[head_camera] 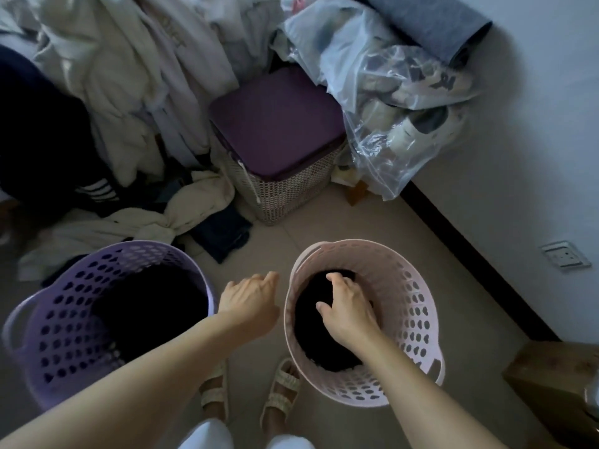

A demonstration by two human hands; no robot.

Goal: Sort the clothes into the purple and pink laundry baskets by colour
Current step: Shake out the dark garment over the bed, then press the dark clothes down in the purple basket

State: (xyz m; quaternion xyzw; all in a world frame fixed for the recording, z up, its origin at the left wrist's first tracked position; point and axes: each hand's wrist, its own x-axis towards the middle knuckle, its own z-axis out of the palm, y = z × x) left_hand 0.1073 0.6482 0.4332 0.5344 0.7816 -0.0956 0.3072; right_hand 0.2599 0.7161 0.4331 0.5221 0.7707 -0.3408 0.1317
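Wicker hamper [285,196] with purple lid, plastic bag [398,102], wall socket [565,255]

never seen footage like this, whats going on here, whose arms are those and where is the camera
There is no machine here: a person wears the camera on their head, so this single picture looks forward and down at their own bare arms and sandalled feet. On the tiled floor stand two perforated plastic baskets: the purple laundry basket on the left holds something dark, too dim to identify. The right hand reaches into the pink laundry basket, fingers curled on a black garment lying inside. The left hand hovers between the baskets, holding nothing. Behind lie a pile of pale and dark clothes, a woven hamper with a purple lid and clear plastic bags.
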